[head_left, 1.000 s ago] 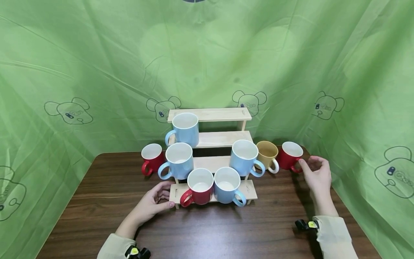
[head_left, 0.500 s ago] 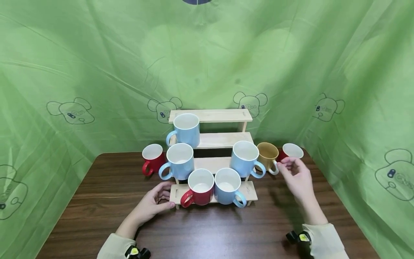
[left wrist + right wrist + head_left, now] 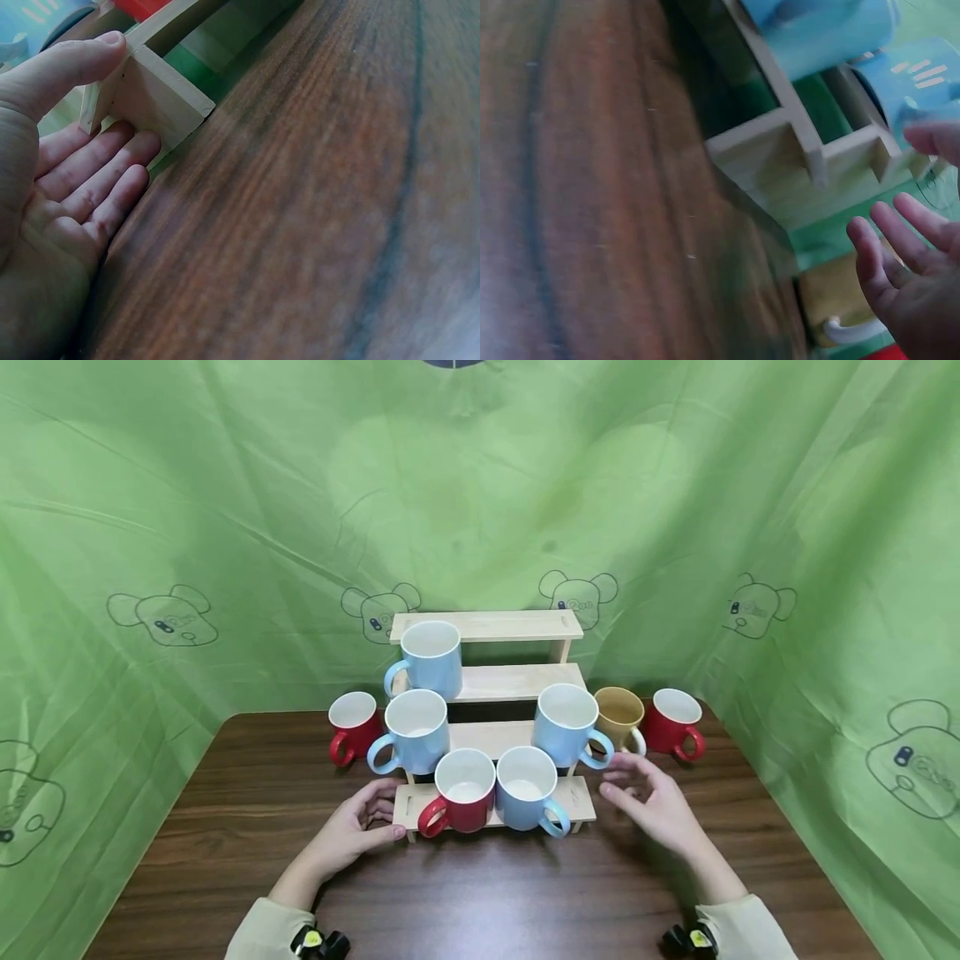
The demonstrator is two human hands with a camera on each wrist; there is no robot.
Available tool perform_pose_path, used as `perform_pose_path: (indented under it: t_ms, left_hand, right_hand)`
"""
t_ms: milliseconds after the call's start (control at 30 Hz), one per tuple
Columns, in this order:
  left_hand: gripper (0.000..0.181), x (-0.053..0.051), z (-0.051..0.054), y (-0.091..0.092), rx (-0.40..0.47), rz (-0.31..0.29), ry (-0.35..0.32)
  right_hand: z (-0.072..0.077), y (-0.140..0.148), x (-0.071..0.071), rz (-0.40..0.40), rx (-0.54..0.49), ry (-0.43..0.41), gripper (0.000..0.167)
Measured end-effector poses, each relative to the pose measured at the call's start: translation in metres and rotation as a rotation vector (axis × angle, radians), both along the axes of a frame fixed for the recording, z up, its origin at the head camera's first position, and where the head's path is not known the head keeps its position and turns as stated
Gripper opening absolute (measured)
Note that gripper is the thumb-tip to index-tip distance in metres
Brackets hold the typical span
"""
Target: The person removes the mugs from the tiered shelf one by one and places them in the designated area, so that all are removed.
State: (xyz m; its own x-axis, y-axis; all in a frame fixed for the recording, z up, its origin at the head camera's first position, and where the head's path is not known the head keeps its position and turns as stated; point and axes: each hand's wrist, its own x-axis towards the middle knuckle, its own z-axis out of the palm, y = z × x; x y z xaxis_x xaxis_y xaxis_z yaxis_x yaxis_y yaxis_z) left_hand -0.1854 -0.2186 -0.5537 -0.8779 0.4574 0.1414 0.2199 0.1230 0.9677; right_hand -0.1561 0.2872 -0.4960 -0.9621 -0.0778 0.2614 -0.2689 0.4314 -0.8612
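Note:
In the head view my left hand (image 3: 352, 827) holds the left end of the lowest step of a tiered wooden rack (image 3: 487, 626). Its thumb lies at the board's front corner, fingers against the side, as the left wrist view shows. My right hand (image 3: 651, 802) is beside the rack's right end, fingers loosely spread around nothing; a gap to the wood shows in the right wrist view. The lowest step bears a red mug (image 3: 471, 806) and a light blue mug (image 3: 525, 802). Higher stand more light blue mugs: one at left (image 3: 420, 743), one at right (image 3: 566, 727), one above (image 3: 433, 664).
On the brown wooden table (image 3: 480, 893), a red mug (image 3: 358, 731) stands left of the rack. To the right are a tan mug (image 3: 619, 718) with a white handle and another red mug (image 3: 670, 727). Green printed cloth (image 3: 480, 510) hangs behind and along both sides.
My right hand has come left and nearer, from the far right red mug, past the tan mug's handle, to beside the rack. The left hand and the mugs stay in place.

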Motion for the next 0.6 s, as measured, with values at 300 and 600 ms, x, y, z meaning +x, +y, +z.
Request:
perform_pose_path:
  t_ms: [300, 600]
  left_hand:
    - [0.066, -0.001, -0.002, 0.001, 0.009, -0.004, -0.005]
    - [0.067, -0.001, 0.001, 0.000, 0.001, 0.001, -0.003]
  right_hand:
    - [-0.019, -0.012, 0.001, 0.208, 0.052, 0.005, 0.076]
    - [-0.030, -0.017, 0.000, 0.253, -0.132, -0.125, 0.085]
